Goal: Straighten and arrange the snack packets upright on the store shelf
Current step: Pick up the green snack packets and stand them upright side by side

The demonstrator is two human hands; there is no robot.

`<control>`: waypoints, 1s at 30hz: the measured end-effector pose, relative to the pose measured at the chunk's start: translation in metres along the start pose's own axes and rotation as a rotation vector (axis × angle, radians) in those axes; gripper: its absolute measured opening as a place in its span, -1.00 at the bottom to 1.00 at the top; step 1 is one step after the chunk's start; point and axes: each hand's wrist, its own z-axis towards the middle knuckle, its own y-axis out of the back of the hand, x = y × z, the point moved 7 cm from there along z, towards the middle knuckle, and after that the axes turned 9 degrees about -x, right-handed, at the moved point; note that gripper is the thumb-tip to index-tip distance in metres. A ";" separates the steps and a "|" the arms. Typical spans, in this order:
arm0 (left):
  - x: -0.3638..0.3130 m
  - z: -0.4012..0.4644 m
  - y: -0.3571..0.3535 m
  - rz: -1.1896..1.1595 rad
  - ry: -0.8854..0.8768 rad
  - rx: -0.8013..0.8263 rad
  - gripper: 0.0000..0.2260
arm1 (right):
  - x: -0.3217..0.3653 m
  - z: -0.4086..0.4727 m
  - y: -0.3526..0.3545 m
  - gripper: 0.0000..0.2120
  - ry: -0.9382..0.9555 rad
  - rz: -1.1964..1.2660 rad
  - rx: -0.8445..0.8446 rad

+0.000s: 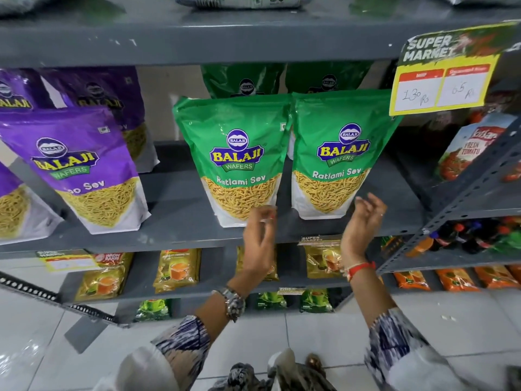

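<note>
Store fixtures and other stock around the snack shelf

A yellow price tag (442, 77) hangs at upper right, handwritten 130 and 65. Tomato ketchup pouches (473, 145) and dark bottles (465, 238) fill the right side. Gold tea packets (176, 269) and green tea packets (314, 300) sit lower centre, above white floor tiles (324, 340).

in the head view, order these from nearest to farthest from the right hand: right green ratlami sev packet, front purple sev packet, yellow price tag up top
1. Right green Ratlami Sev packet, just above the right hand.
2. Yellow price tag, hanging higher up, to the right.
3. Front purple sev packet, far off to the left.
</note>
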 end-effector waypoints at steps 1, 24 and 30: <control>-0.001 -0.002 -0.020 -0.004 0.018 0.087 -0.72 | 0.002 0.012 -0.005 -0.74 -0.022 -0.021 0.049; -0.003 0.028 -0.077 -0.141 0.159 0.186 -0.67 | 0.003 0.028 -0.035 -0.58 -0.178 -0.103 0.522; -0.004 0.026 -0.076 -0.134 0.140 0.191 -0.66 | -0.007 0.031 -0.034 -0.58 -0.180 -0.102 0.519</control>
